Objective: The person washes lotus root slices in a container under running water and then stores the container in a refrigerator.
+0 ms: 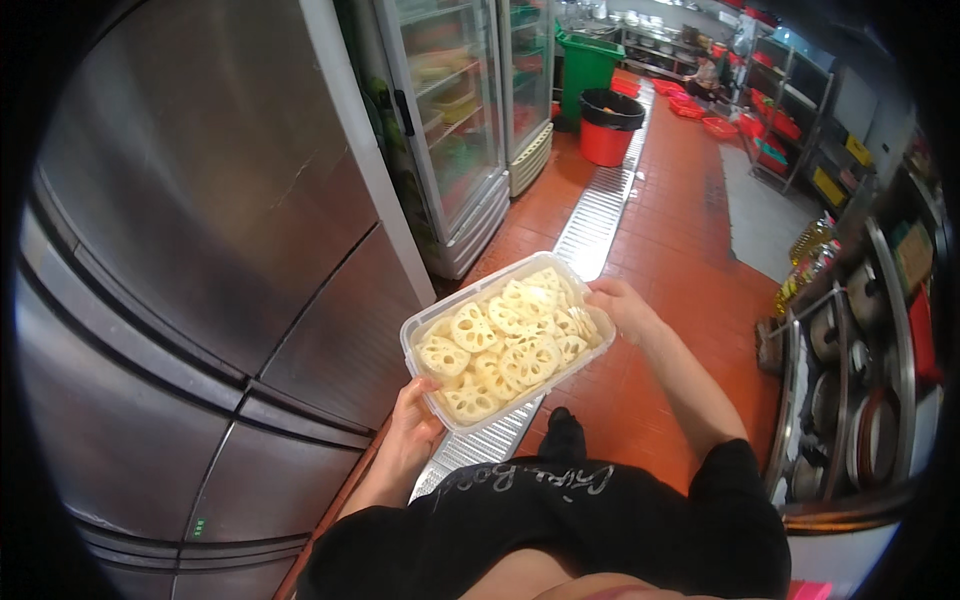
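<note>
A clear plastic container full of pale lotus root slices is held up in front of my body, above the floor. My left hand grips its near left corner, with the fingertips over the rim and the rest of the fingers hidden behind the wall. At the far right end, my right hand is closed on the rim. The container tilts slightly in the picture, its right end farther from me. The slices lie loosely overlapped, and their round holes show.
Steel fridge doors stand close on my left, with glass-door coolers beyond. A metal drain grate runs along the red tiled floor. Ahead are a red bin and a green bin. Pots on a rack line the right; a person is far off.
</note>
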Available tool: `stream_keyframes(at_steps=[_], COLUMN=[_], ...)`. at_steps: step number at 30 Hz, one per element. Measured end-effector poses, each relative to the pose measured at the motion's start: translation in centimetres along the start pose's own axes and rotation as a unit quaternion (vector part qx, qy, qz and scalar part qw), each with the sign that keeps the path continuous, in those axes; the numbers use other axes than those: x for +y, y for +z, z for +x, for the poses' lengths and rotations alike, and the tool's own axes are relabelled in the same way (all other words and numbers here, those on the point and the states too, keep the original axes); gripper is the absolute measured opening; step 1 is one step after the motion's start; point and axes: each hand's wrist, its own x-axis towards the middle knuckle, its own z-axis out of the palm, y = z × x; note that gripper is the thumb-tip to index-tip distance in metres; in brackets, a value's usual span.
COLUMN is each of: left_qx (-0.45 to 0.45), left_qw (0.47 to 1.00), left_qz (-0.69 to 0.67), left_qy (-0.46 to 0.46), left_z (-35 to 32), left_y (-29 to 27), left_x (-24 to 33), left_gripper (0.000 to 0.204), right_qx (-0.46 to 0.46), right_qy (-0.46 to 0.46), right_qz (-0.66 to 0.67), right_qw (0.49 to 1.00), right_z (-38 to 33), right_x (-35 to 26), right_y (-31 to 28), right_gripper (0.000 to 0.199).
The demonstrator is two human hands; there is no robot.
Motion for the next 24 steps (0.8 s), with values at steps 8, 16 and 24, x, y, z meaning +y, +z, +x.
stream_keyframes(at_steps=[8, 16, 24], left_qx=[0.164, 0.202, 0.231], left_qw=[0.975, 0.944, 0.888], left_qz=[-0.008, -0.025, -0.031], left_qy=[0.151, 0.259, 0.396], left_z=[-0.7, 0.0, -0.3], left_y=[0.3, 3.3, 4.8], left_x=[-8.7, -12.2, -15.7], left_gripper=[0.066, 0.071, 0.071], right_qx=[-0.190, -0.264, -0.346], right_qy=[0.017, -0.107, -0.201], right_qz=[-0.119, -0.154, -0.175], right_qw=[0.974, 0.946, 0.900], right_z=[7.4, 11.9, 15.6], right_x=[3.5, 3.3, -2.6], right_y=[-1.4, 0.1, 1.3], right_gripper=[0.052, 0.033, 0.029])
